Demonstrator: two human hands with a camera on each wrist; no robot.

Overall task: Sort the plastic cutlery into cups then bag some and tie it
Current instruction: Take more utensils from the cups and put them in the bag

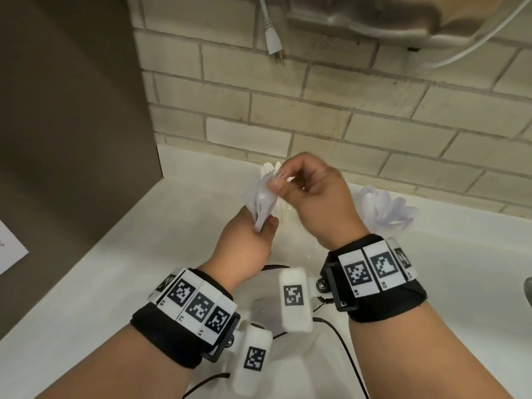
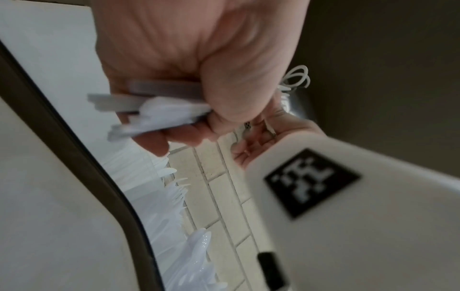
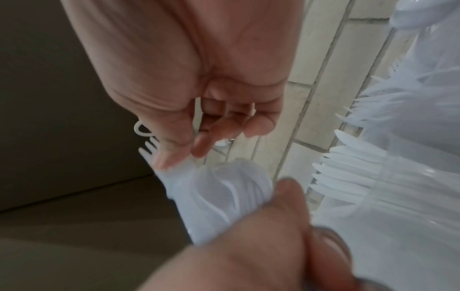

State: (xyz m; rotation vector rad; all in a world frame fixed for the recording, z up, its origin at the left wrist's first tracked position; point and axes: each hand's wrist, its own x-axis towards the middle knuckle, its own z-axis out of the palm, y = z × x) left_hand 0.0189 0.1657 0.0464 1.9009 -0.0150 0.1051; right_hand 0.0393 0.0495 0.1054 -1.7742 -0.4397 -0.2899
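- Up above the white surface (image 1: 121, 254), the left hand (image 1: 247, 249) grips a bunch of white plastic cutlery (image 1: 260, 203) by the handles.
- Thumb and fingers of the right hand (image 1: 313, 197) pinch a fork (image 3: 149, 155) at the bunch's top.
- Behind, clear cups hold knives (image 3: 348, 177) and glossy spoons (image 1: 385, 208) against the tiled wall (image 1: 316, 110).

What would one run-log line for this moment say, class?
left hand: grips bunch of plastic cutlery | right hand: pinches one fork from bunch | spoons in cup: at right by wall | stage: sorting
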